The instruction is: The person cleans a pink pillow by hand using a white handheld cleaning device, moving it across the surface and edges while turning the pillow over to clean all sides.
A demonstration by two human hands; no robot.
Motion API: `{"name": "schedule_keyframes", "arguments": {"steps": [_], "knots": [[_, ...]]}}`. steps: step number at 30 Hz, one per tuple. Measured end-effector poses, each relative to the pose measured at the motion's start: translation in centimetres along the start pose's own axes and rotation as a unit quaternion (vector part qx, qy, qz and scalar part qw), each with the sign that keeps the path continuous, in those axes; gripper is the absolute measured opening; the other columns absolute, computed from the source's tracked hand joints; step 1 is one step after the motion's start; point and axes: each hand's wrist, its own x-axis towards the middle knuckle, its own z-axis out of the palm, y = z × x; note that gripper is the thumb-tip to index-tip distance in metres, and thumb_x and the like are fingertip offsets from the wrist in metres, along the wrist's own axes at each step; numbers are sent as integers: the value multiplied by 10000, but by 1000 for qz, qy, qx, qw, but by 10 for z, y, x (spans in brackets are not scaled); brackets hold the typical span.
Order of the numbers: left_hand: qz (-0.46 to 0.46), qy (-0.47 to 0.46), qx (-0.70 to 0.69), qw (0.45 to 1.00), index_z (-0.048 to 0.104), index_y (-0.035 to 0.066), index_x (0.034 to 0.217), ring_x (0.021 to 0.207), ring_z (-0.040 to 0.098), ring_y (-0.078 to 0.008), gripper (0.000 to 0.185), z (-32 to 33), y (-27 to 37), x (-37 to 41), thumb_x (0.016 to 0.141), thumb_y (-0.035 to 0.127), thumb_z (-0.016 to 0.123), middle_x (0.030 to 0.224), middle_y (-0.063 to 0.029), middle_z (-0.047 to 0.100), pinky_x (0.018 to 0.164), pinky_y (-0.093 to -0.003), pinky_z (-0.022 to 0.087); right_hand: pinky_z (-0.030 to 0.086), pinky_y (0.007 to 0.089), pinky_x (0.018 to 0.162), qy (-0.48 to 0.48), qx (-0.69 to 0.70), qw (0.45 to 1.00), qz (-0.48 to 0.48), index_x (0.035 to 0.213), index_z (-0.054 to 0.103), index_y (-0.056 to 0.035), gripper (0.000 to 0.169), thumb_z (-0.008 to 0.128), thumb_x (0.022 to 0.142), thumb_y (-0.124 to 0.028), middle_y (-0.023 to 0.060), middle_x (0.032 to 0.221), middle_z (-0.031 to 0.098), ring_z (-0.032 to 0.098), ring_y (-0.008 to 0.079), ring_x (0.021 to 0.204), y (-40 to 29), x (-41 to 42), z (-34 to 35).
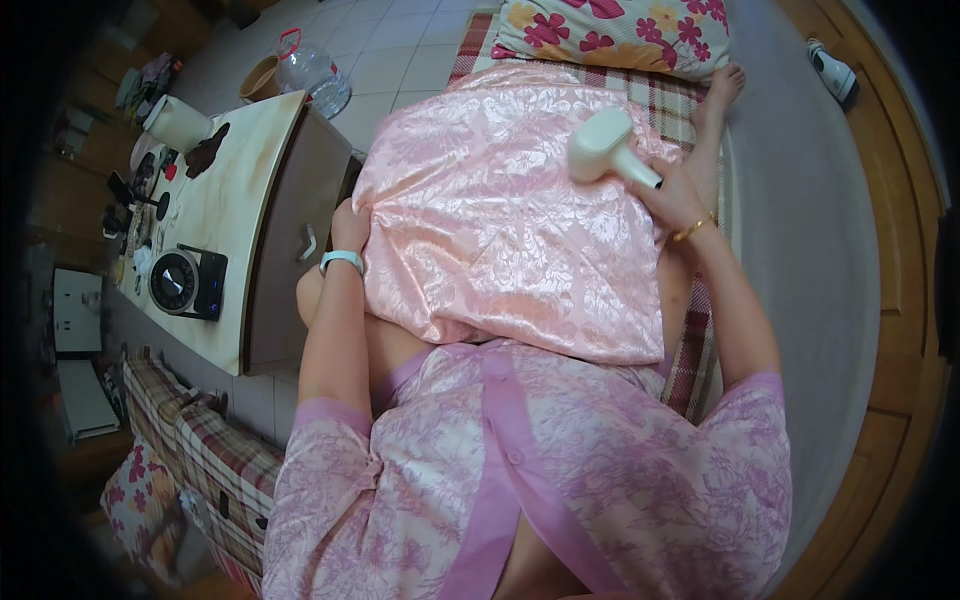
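Observation:
A shiny pink jacquard satin cloth [480, 217] is spread over my lap and legs, its folds drawn towards its left edge. There my left hand [351, 226], with a pale blue band at the wrist, grips the bunched edge. My right hand [671, 196], wearing a gold-coloured bracelet, holds the handle of a white handheld appliance [600, 144] with a broad rounded head. The head is over the right part of the cloth; whether it touches the fabric I cannot tell, as its underside is hidden. Part of the handle disappears inside my fingers.
To the left stands a marble-look table [232, 195] bearing a black device with a round dial [174, 281], a white container [176, 124] and a dark cloth [208, 150]. Behind it are a large clear water bottle [315, 79] and a floral pillow [615, 34] on the plaid seat cover [675, 112].

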Motion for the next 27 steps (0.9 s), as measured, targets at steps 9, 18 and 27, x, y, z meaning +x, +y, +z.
{"name": "schedule_keyframes", "arguments": {"steps": [9, 18, 27], "knots": [[385, -74, 94, 915, 527, 8, 1322, 1293, 480, -400, 508, -1, 133, -133, 875, 214, 651, 1379, -265, 506, 1080, -502, 375, 527, 431, 741, -108, -128, 978, -126, 961, 686, -43, 311, 752, 747, -259, 170, 874, 698, 683, 359, 815, -42, -78, 25], [348, -129, 149, 917, 502, 20, 1368, 1341, 430, -393, 573, 14, 89, -174, 892, 298, 656, 1473, -260, 426, 1086, -505, 353, 527, 414, 718, 43, -136, 988, -58, 1015, 676, -26, 357, 761, 794, -293, 201, 879, 695, 681, 356, 790, -11, -69, -35], [319, -112, 179, 924, 527, 22, 1359, 1324, 462, -370, 558, -1, 85, -183, 895, 306, 649, 1446, -231, 472, 1086, -495, 360, 541, 427, 735, -136, -118, 976, -125, 1004, 716, -52, 355, 769, 736, -279, 162, 889, 706, 689, 344, 805, -35, -141, -4]]}}
